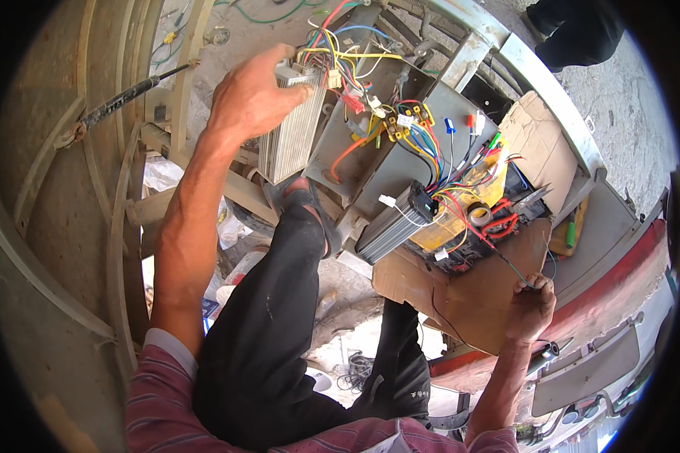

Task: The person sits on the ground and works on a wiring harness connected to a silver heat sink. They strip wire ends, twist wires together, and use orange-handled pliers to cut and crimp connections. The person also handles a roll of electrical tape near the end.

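My left hand [253, 94] is closed around the top end of a silver finned controller box [289, 147], which stands tilted beside the metal frame. Many coloured wires with plug connectors spill from that end, and a bundle of yellow connectors [402, 124] hangs to its right. Over the cardboard, my right hand [533, 302] pinches a thin green wire [512, 266] between its fingertips. A second, dark finned controller box [397, 223] lies between the hands, its wires fanning out toward the right.
A roll of tape [477, 214] sits on a yellow-and-black battery [461, 253] beside cardboard [472, 298]. A green-handled tool [570, 232] lies at right. On the left, a dark rod-like tool [125, 102] sticks out by the panel. Another person's dark-clothed leg [578, 34] shows far right.
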Available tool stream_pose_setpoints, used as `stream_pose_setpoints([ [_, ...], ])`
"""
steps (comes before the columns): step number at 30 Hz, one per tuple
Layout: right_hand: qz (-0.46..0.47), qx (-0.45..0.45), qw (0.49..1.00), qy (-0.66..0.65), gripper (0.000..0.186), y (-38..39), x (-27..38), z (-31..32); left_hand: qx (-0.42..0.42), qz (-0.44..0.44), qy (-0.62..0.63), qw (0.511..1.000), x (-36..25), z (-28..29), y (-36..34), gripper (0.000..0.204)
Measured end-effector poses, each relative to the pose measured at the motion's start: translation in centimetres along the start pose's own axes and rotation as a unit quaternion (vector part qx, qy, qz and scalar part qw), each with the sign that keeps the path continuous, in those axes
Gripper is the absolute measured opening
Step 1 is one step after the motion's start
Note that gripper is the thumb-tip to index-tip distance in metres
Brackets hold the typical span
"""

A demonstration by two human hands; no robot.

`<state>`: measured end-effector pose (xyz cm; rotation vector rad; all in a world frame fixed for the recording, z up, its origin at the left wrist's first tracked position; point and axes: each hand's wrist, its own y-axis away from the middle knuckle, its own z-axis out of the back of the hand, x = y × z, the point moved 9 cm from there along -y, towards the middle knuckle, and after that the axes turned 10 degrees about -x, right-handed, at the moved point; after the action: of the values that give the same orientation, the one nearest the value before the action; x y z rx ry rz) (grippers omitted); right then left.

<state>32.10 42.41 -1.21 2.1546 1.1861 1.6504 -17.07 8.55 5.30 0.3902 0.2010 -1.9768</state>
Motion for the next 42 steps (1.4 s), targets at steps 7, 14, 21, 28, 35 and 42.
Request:
stream_pose_setpoints([
  [7, 0.005, 0.012, 1.000, 0.002, 0.017, 0.0, 0.2, -1.1, 0.120, 0.101, 0.159, 0.975, 5.1, -6.7, 2.8, 0.066],
  [14, 0.007, 0.015, 1.000, 0.008, 0.017, 0.1, 0.5, -2.0, 0.127, 0.079, 0.285, 0.947, 5.7, -9.8, 4.1, 0.066],
  [21, 0.010, 0.014, 1.000, 0.002, 0.017, 0.2, 0.3, -2.2, 0.141, 0.073, 0.359, 0.920, 6.1, -11.1, 3.7, 0.069],
  [28, 0.016, 0.024, 1.000, 0.005, 0.016, 0.5, 0.2, -2.4, 0.140, 0.153, 0.408, 0.889, 7.1, -11.9, 5.3, 0.076],
  [35, 0.014, 0.010, 1.000, 0.013, 0.017, 0.6, 0.1, -2.0, 0.080, 0.172, 0.525, 0.830, 7.7, -11.9, 6.2, 0.080],
  [42, 0.029, 0.035, 0.999, 0.012, 0.018, 0.7, 0.4, -2.6, -0.094, 0.228, 0.341, 0.907, 10.8, -7.3, 8.3, 0.038],
])
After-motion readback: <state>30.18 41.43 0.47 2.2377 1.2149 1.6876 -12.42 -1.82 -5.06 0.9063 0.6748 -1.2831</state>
